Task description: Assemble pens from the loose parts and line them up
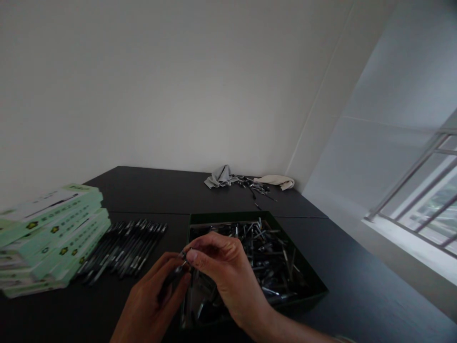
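The left hand [152, 297] grasps a black pen [175, 275], and the right hand [224, 271] pinches its tip between finger and thumb, above the 7 o'clock corner of a green tray [259, 216] heaped with pen parts [266, 252]. At the tray's 9 o'clock, loose pens [123, 247] lie on the worktop [150, 195] beside stacked green boxes [53, 233]; a gray cloth [220, 177] lies at 12 o'clock.

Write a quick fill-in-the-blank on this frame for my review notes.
The left hand and right hand hold a small pen part above a dark ____ tray.
Black pens lie to the ____ of that tray.
A grey cloth lies at the ____ edge of the black table.

Answers: green; left; far.
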`<state>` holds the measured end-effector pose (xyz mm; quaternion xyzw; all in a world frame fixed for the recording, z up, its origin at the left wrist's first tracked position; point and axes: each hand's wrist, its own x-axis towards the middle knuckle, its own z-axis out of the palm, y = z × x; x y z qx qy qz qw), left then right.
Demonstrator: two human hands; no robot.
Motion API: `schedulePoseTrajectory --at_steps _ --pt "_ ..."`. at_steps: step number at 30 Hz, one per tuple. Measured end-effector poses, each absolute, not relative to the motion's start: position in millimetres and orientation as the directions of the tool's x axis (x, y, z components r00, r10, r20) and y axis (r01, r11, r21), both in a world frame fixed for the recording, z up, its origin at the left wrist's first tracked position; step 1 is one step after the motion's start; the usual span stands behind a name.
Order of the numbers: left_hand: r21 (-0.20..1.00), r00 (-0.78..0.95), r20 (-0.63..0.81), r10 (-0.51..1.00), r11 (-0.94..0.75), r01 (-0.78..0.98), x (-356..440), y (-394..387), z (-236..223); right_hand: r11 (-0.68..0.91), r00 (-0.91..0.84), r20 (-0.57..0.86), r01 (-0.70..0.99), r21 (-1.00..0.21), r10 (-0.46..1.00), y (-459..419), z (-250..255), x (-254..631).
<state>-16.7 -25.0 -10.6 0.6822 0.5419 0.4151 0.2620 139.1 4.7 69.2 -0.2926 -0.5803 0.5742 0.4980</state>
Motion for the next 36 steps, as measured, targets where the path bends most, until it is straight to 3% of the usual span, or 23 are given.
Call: schedulePoseTrajectory --at_steps 2,8,16,22,29,36 --pt "0.809 0.076 0.278 0.958 -0.276 0.520 -16.8 -25.4 -10.0 0.193 -0.328 0.254 -0.208 -0.959 0.910 4.8 66.7 139.6" --pt "0.812 0.067 0.263 0.962 -0.259 0.523 -16.9 -27.5 -7.4 0.434 -0.388 0.365 0.106 -0.895 0.847 2.0 66.4 146.3" --pt "0.815 0.075 0.272 0.959 -0.271 0.512 -15.9 -28.7 -4.7 0.445 -0.426 0.378 0.065 -0.893 0.822 3.9 68.2 147.8" --pt "0.825 0.104 0.233 0.967 -0.253 0.506 -18.4 -29.1 -5.9 0.526 -0.455 0.417 0.139 -0.839 0.787 1.8 64.7 145.3" --pt "0.828 0.110 0.232 0.967 -0.255 0.499 -18.3 -28.8 -7.7 0.687 -0.574 0.466 0.253 -0.681 0.673 5.2 67.7 145.9" --pt "0.836 0.122 0.238 0.964 -0.267 0.479 -18.8 -28.8 -8.9 0.843 -0.688 0.492 0.384 -0.376 0.533 10.1 70.1 142.3"
